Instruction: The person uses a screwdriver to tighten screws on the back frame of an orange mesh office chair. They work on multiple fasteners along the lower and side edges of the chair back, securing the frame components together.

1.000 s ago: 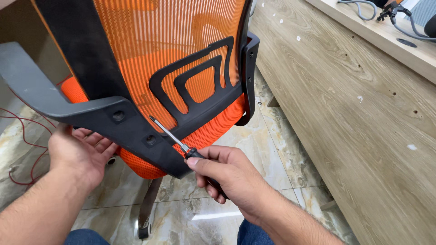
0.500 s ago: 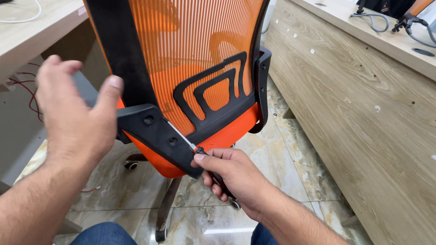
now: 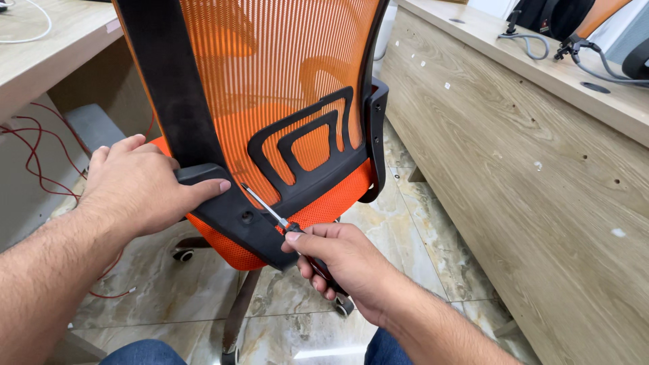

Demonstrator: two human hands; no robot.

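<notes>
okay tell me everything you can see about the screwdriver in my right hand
The screwdriver has a thin, shiny metal shaft and a dark handle with a hint of red, mostly hidden inside the right hand, which grips it in a closed fist. It slants up and to the left, its tip against the black plastic bracket at the bottom of the orange mesh chair back, beside a round screw hole. The left hand clasps that bracket's end.
</notes>
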